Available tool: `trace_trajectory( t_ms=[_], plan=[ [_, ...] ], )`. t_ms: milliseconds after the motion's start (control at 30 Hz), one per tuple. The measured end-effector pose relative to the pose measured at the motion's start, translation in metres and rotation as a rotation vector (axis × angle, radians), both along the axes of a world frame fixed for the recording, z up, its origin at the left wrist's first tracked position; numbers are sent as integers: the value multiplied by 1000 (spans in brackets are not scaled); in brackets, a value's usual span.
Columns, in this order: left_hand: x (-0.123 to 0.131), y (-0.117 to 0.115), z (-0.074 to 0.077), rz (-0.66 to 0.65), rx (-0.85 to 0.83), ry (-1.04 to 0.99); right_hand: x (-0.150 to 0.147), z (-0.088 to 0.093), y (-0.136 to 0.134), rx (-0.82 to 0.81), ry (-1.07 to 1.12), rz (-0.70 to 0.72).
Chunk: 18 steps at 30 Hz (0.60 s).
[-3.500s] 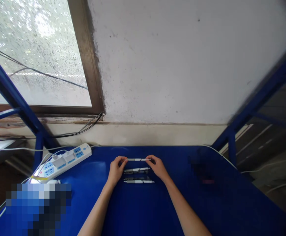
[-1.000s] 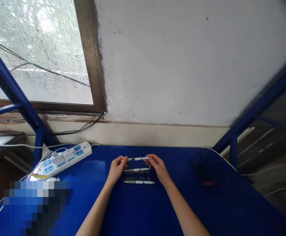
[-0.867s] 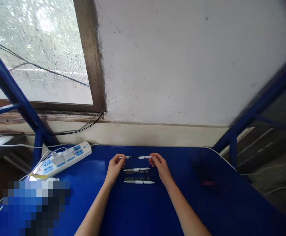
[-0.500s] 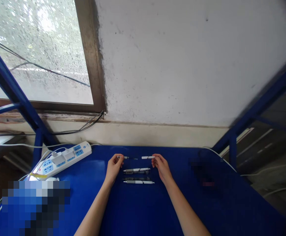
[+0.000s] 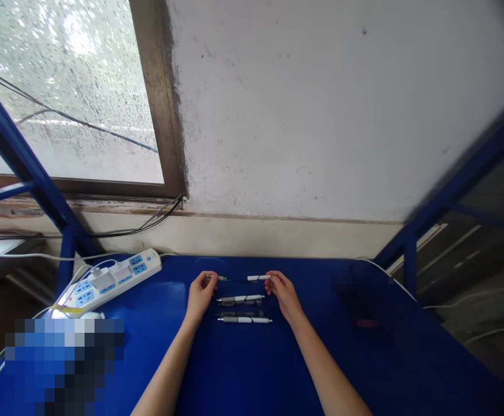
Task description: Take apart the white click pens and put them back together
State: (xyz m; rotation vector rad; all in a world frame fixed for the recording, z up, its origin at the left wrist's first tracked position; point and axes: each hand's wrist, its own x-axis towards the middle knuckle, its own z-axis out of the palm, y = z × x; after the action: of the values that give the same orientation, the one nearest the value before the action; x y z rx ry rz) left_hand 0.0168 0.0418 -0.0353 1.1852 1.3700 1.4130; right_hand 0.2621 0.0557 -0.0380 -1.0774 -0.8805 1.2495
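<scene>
Two pen pieces [image 5: 257,278] have separated: left fingers [image 5: 212,281] clamp one, right fingers [image 5: 275,274] the other.

Light grey pen section [image 5: 221,278]: short, near-level, pinched in left hand [image 5: 200,296]; thin dark rod [image 5: 236,281] extends rightward from it, tip indistinct. White pen barrel [image 5: 256,278]: near-level, roughly in line with grey section, pinched in right hand [image 5: 283,293].

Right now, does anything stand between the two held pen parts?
No visible obstacle: between the grey part in the left hand and white barrel in the right hand, only a faint dark line, too dim to identify.
</scene>
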Motion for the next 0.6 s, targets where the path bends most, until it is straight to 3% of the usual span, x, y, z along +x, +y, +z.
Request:
trace_trajectory(
  t_ms=[233, 600],
  plan=[
    [-6, -1, 1, 107, -15, -32, 1, 2, -1, -11, 34, 8],
    [2, 0, 5, -130, -95, -532, -6, 18, -8, -46, 261, 138]
  ],
)
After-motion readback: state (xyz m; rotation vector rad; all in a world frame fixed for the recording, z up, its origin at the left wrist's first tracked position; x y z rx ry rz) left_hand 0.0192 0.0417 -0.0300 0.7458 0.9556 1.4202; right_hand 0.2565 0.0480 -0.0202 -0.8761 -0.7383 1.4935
